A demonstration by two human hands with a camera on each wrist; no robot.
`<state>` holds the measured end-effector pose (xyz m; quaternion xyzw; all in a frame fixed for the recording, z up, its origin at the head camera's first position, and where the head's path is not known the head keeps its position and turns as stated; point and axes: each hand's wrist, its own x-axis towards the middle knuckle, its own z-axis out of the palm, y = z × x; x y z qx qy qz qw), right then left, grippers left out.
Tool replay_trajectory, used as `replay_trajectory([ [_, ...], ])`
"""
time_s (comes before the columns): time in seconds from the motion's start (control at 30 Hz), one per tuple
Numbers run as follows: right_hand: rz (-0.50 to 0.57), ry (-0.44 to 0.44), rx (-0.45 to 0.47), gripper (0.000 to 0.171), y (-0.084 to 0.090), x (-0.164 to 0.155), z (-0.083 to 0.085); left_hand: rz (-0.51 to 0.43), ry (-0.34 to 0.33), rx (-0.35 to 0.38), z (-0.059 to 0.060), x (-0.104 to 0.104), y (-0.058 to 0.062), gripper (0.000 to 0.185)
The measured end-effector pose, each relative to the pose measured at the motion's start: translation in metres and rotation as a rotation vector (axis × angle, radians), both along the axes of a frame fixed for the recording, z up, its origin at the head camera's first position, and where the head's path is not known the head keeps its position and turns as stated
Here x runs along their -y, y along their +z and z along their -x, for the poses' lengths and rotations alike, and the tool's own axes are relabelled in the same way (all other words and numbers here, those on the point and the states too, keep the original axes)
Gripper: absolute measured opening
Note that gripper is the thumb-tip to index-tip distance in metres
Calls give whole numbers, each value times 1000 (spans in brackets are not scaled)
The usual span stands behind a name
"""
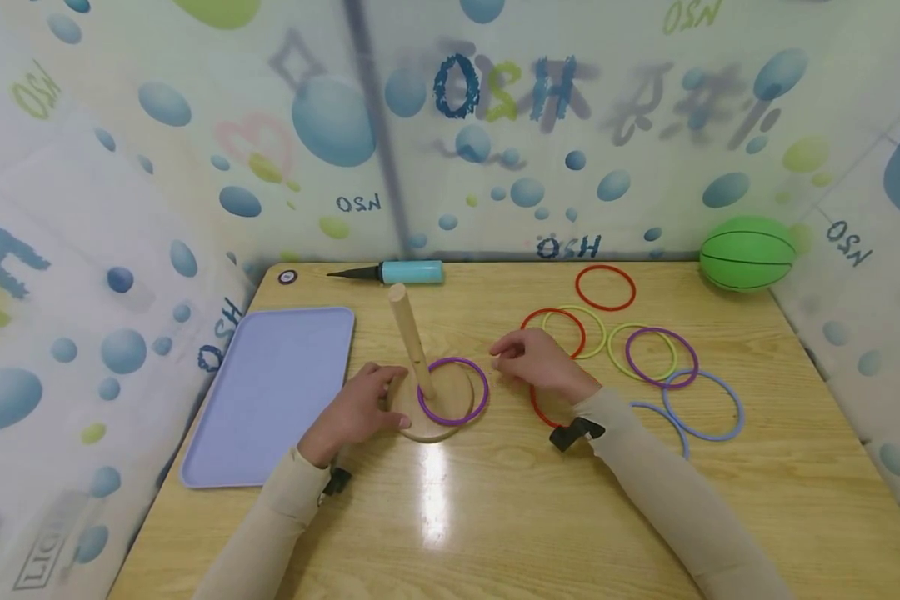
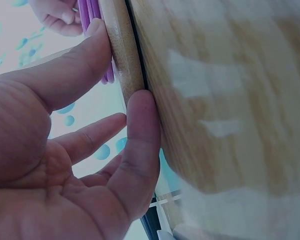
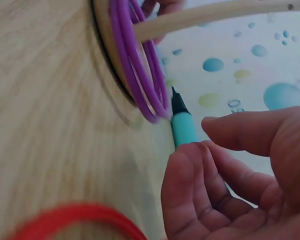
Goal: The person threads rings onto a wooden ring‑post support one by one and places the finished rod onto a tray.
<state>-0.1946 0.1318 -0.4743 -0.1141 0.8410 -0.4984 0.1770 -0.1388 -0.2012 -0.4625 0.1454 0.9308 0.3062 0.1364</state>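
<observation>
Centre frame, the left hand [image 1: 356,408] pinches the edge of the base [image 1: 420,425], steadying the peg [image 1: 410,337] with its purple ring [image 1: 453,391]. The right hand [image 1: 536,360] hovers loosely curled, empty, above the loose rings [image 1: 648,350] at centre right.

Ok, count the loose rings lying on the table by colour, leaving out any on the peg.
Red rings: 3
Yellow-green rings: 2
Blue rings: 2
Purple ring: 1
Total: 8
</observation>
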Motion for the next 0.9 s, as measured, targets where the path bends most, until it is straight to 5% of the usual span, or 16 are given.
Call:
replay_trajectory([
  [0.43,12,-208,-131,36,8,-75,24,9,-10,-14,0,1,-1,80],
  [0.63,-90,-283,-217,37,3,-101,30,11,-10,-7,1,2,-2,80],
  [0.9,-203,-287,-149,42,0,-114,35,2,-15,-13,0,1,-1,80],
])
